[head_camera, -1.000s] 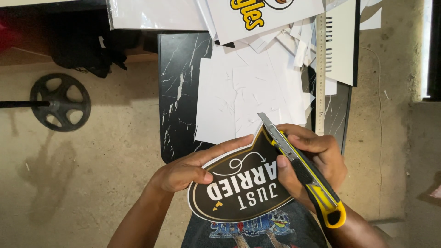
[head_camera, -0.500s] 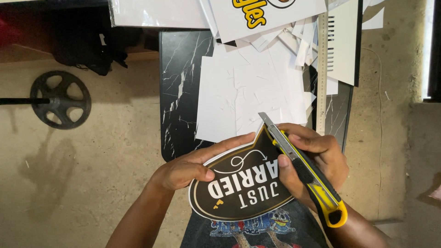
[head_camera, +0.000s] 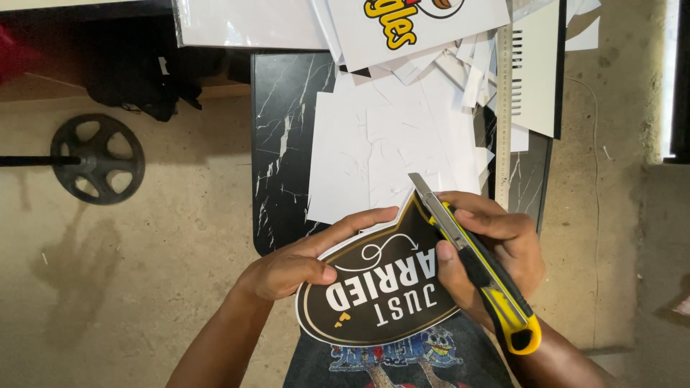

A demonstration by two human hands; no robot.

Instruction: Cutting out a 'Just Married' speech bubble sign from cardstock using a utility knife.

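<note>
Low in the middle of the frame, a dark printed sign (head_camera: 381, 291) with a white border is held flat between both hands, above the person's lap. The left hand (head_camera: 287, 269) pinches its left edge, thumb on top and fingers stretched along the upper rim. The right hand (head_camera: 496, 251) is wrapped tight around a yellow and black utility knife (head_camera: 478, 269), which is nearer the sign's right edge. The knife's long axis runs from lower right to upper left, its blade tip at the sign's pointed upper corner. Just above lies a black marbled table (head_camera: 284, 165) strewn with white paper scraps (head_camera: 395, 151) and a ruler (head_camera: 505, 108).
</note>
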